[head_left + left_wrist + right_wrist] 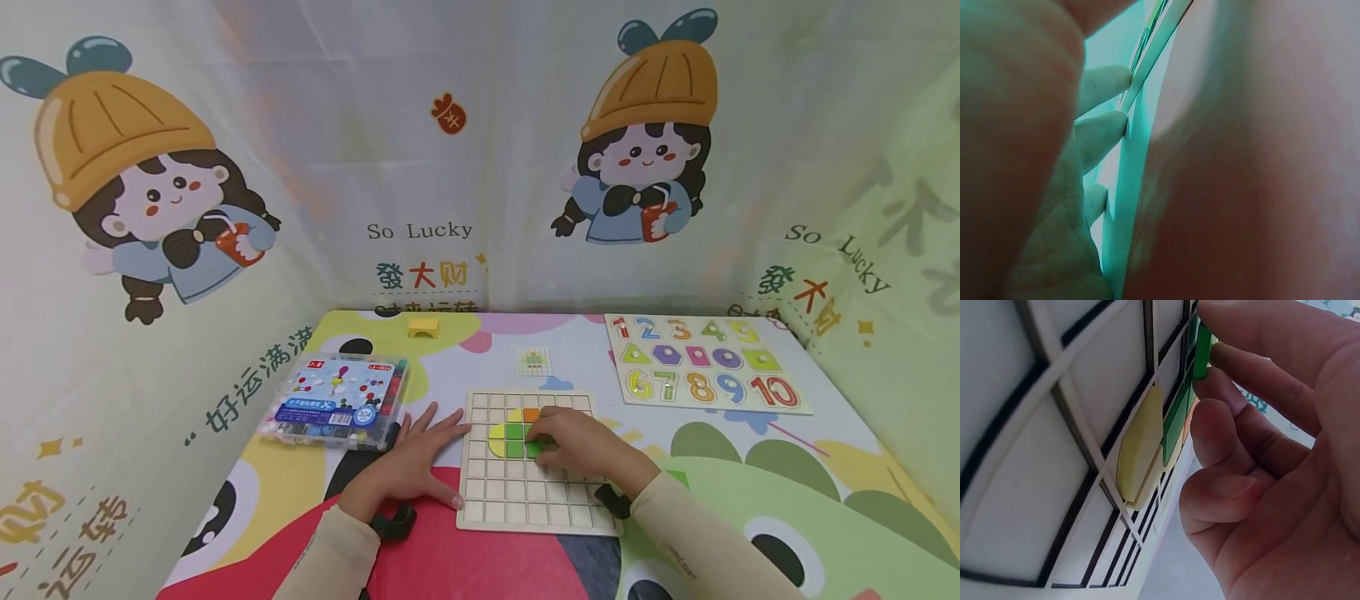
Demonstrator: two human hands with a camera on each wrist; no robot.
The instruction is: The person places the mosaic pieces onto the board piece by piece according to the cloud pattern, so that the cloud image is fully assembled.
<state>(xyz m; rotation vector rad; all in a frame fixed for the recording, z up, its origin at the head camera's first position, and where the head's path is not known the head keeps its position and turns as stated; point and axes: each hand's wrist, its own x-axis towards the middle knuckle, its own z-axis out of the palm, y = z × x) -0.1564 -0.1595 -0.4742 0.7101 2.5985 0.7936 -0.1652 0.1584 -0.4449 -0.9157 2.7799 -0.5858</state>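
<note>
A white wooden grid board (517, 500) lies on the table in front of me, with yellow, green and orange tiles (504, 435) set in its upper middle cells. My right hand (573, 446) is over those tiles and pinches a green tile (1201, 351) between thumb and fingers, edge-on above the board (1054, 456). Yellow curved tiles (1138, 450) sit in the cells beside it. My left hand (420, 454) lies flat on the table, fingers straight, fingertips (1107, 131) touching the board's left edge (1147, 62).
A clear plastic box of coloured pieces (337, 402) stands left of the board. A number and shape puzzle (701, 371) lies at the back right. A small pattern card (533, 361) and a yellow block (422, 326) lie behind the board. Printed curtains wall the table.
</note>
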